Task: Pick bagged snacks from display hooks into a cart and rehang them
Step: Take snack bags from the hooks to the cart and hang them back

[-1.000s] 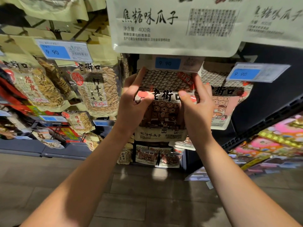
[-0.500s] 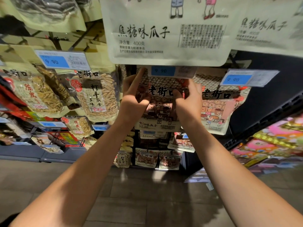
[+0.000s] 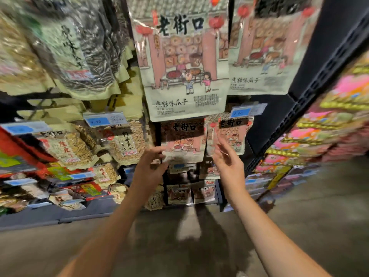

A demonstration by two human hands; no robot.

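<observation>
A brown and pink bagged snack (image 3: 182, 140) hangs on the display rack, below a large pale bag (image 3: 185, 62). My left hand (image 3: 150, 166) is at the hanging bag's lower left corner, with loosely bent fingers touching its edge; motion blur hides any finer detail. My right hand (image 3: 227, 162) hovers just right of that bag with fingers spread and holds nothing. It is in front of a neighbouring bag of the same kind (image 3: 231, 134). No cart is in view.
Bags of seeds (image 3: 127, 140) fill the hooks on the left, with blue price tags (image 3: 104, 119) in front. A dark shelf upright (image 3: 323, 76) and a shelf of pink packets (image 3: 327, 132) stand to the right. Grey floor (image 3: 179, 246) lies below.
Both hands have dropped from the top of the bag and come off it. The right hand has opened and moved right. The view has tilted upward.
</observation>
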